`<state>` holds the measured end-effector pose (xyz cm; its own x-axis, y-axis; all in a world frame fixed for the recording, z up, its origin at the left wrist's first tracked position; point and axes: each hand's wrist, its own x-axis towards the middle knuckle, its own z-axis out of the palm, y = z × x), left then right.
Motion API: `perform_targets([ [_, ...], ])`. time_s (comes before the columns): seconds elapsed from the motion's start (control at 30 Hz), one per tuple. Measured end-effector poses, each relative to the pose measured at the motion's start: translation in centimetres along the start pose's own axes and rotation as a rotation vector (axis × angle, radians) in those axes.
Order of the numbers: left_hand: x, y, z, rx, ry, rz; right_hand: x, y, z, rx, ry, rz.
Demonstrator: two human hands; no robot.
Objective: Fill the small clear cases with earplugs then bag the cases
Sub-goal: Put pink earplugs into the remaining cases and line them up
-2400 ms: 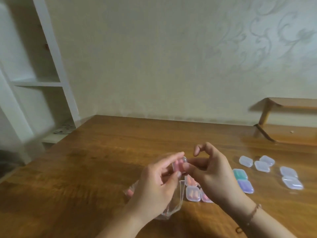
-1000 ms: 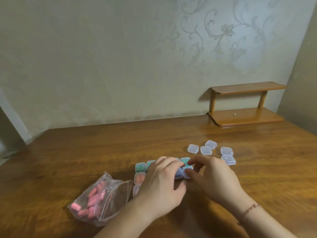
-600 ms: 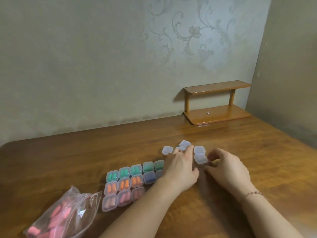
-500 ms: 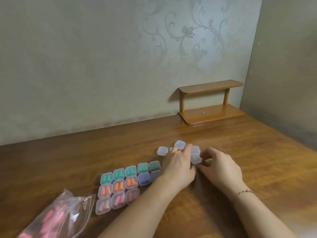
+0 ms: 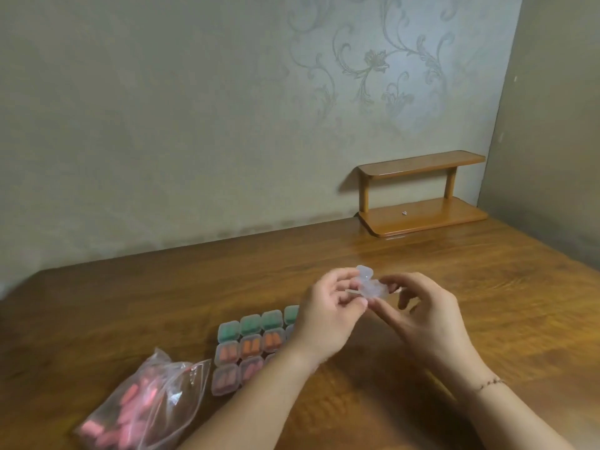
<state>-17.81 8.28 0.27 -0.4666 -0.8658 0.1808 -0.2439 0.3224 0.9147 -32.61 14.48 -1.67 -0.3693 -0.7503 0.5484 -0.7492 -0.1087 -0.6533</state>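
Half a second before, both hands were down on the table among the loose empty cases. Now they were up in the air, and I saw them holding a small clear case (image 5: 370, 285) between them. The left hand (image 5: 328, 315) pinched one side of it with thumb and fingertips, and the right hand (image 5: 422, 311) pinched the other side, with its other fingers loosely curled. The lid stood up at the top, so I think the case was being popped open. That tells me a new empty case was picked and was getting ready for earplugs. It had nothing inside that I could see.

The case looked like thin, hard plastic, see-through and a bit milky, with round corners. It was blurry, so I could not tell how wide the lid was open.

Below and left of the left hand sat the filled cases (image 5: 248, 347), packed side by side in neat rows. The far row was green inside, the middle row orange, and the near row pink. The left wrist hid some of them. Many were done, but none were bagged yet.

Farther left, near the left forearm, lay a soft crinkly zip bag (image 5: 146, 404) full of pink earplugs (image 5: 130, 407). They looked squishy, like little foam tubes. The bag's mouth faced the cases.

The table (image 5: 487, 287) was shiny brown wood with wavy lines. Beyond the right hand stood a small wooden shelf (image 5: 422, 193) against the wall.
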Motion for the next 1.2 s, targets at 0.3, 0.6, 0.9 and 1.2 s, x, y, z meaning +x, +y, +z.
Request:
perform_targets([
  [0.3, -6.5, 1.7, -9.5, -0.531, 0.235, 0.024, -1.2, -9.8, 3.2, 0.381, 0.048, -0.303],
  [0.6, -9.8, -0.5, -16.7, -0.968, 0.323, 0.020, 0.1, -17.4, 9.7, 0.520, -0.099, -0.506],
  [0.9, -10.2, -3.9, -19.9, -1.064, 0.390, 0.032, 0.1, -18.7, 14.8, 0.391, -0.095, -0.731],
  [1.2, -9.8, -5.3, -20.2, -1.029, 0.363, -0.002, 0.2, -18.7, 15.3, 0.294, -0.082, -0.797],
])
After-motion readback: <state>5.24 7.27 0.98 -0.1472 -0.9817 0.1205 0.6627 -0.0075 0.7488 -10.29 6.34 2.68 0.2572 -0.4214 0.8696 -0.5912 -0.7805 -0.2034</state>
